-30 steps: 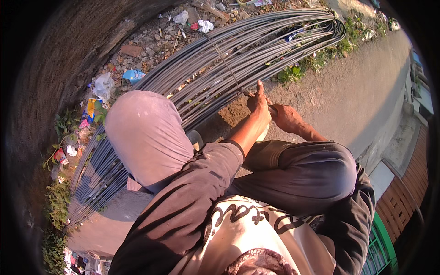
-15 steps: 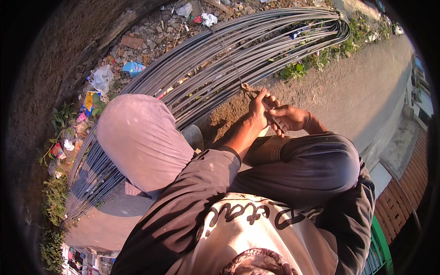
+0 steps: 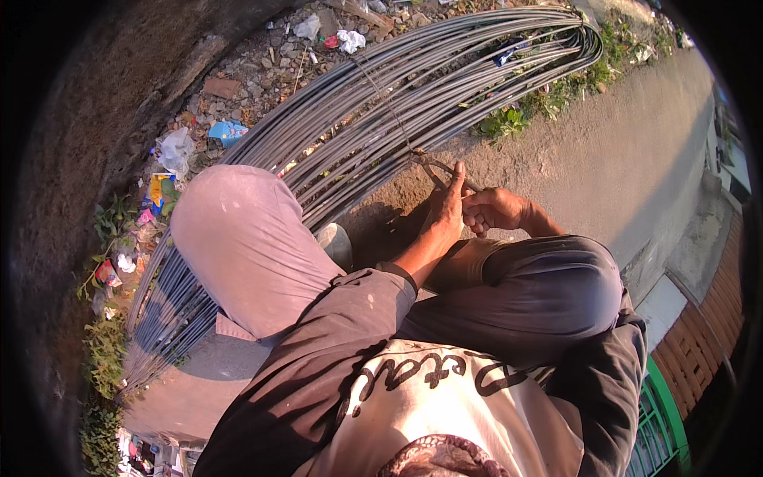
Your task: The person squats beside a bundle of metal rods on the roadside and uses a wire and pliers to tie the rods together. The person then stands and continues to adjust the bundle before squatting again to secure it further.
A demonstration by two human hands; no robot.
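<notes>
A pair of rusty pincers (image 3: 434, 168) reaches from my hands to the near edge of a long bundle of grey steel rods (image 3: 342, 127). Its jaws meet a tie wire (image 3: 387, 103) that runs across the bundle. The two handles stand apart. My left hand (image 3: 447, 208) is closed around one handle, with the thumb pointing up along it. Close on its right, my right hand (image 3: 499, 211) has its fingers curled round the end of the other handle. Parts of both handles are hidden by my fingers.
The rods bend back in a tight loop (image 3: 590, 44) at the far right and pass behind my left knee (image 3: 238, 230). Rubble and litter lie between them and a rough wall (image 3: 103, 119). Grey pavement (image 3: 612, 135) stretches to the right. A green metal gate (image 3: 660, 413) stands at lower right.
The pincers' handles have spread wider, and more of the tool shows. My right hand has shifted slightly, and its fingers have curled in. The whole view has tilted a little.
</notes>
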